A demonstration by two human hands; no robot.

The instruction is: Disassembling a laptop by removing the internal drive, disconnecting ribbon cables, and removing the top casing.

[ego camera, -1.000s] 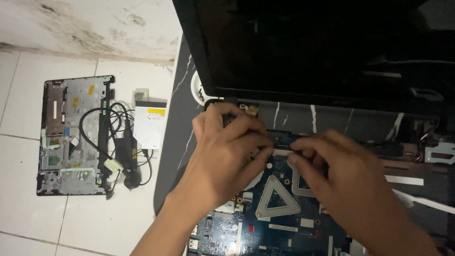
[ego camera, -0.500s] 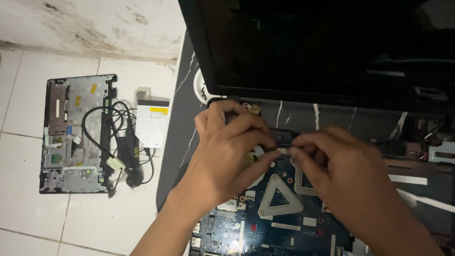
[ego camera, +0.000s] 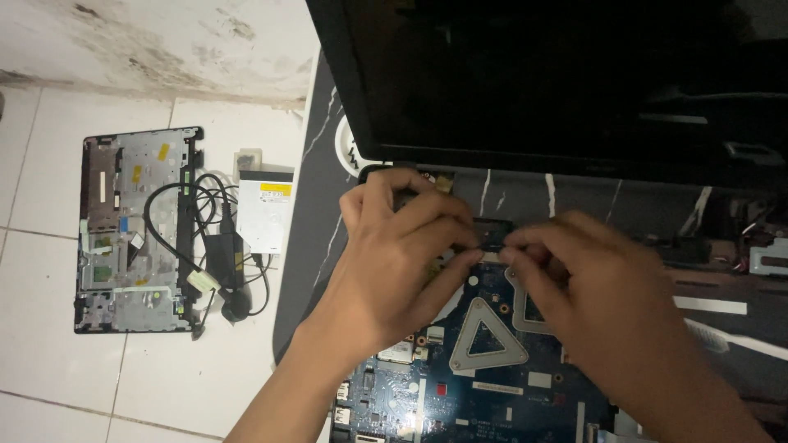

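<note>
An opened laptop lies before me, its blue motherboard [ego camera: 484,394] bare and its dark screen [ego camera: 558,74] tilted up behind. My left hand [ego camera: 402,254] and my right hand [ego camera: 574,279] meet over the board's upper edge. Both pinch a small black part [ego camera: 492,234] between their fingertips, just above a silver triangular bracket [ego camera: 484,336]. My fingers hide most of that part, so its exact kind is unclear.
The laptop rests on a dark marbled mat [ego camera: 316,238]. On the white tiled floor to the left lie a removed laptop cover [ego camera: 131,230], a black power adapter with coiled cable [ego camera: 226,262] and a slim optical drive [ego camera: 264,209]. A stained wall [ego camera: 156,41] runs behind.
The view has drifted slightly, so everything sits a little further right and lower in the frame. Both hands stay together on the small black part with only small finger shifts.
</note>
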